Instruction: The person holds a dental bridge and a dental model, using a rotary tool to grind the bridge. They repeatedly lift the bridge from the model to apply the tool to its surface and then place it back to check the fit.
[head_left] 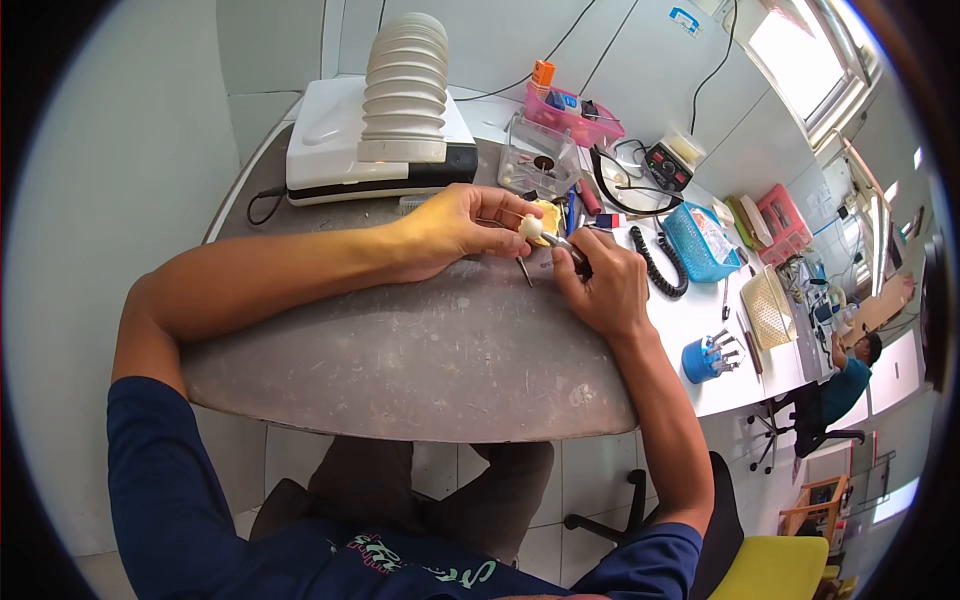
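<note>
Between its fingertips my left hand point(462, 232) pinches a small whitish piece point(531, 227). My right hand point(612, 285) is wrapped round a dark and silver handpiece point(570, 252), whose metal tip points at the piece and is at or very near it. Just behind the piece lies a pale yellow object point(548, 217), partly hidden by the fingers. A thin metal tool point(525, 271) rests on the grey work surface point(420, 340) below the hands.
A white machine with a ribbed hose point(405, 90) stands behind my left hand. Beyond the hands are a clear box point(538, 160) and pink tray point(575, 122). Rightward are a coiled cord point(660, 265), blue basket point(700, 245) and blue tool holder point(702, 361). Another person point(850, 385) sits far right.
</note>
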